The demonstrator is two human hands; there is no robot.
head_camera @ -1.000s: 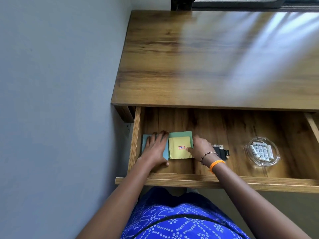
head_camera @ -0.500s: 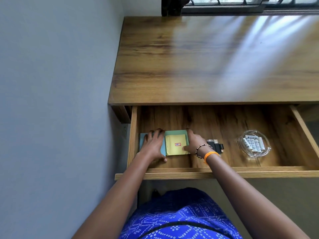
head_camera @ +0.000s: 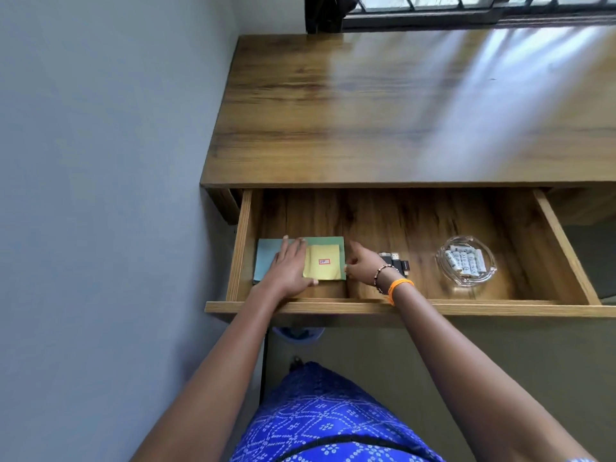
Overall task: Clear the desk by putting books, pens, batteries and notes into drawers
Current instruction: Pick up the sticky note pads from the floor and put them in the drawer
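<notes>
**Notes squared up in open drawer**

Landmark: open drawer [head_camera: 563, 248] under desk top [head_camera: 400, 105].

Hidden or unclear: middle of blue note pad [head_camera: 265, 261] and left edge of yellow pad [head_camera: 325, 265] covered by left hand [head_camera: 290, 266]. Green pad [head_camera: 328, 241] mostly under yellow, only rim showing. Red-framed label on yellow pad too small to read. Dark USB-type sticks [head_camera: 395, 260] partly behind right wrist, number not clear. Printing on batteries [head_camera: 465, 260] in glass dish [head_camera: 446, 275] illegible. Desk top and drawer front cut off at right edge.

Hands: left flat, fingers straight, pressing on pads at drawer's left end. Right hand [head_camera: 365, 265] just right of pads, fingers curled, tips at green pad's right edge; pinching or only touching cannot be told.

Versus a second ago: right hand off the yellow pad, drawn back to stack's right edge. Left hand unchanged. Pads in same spot.
</notes>
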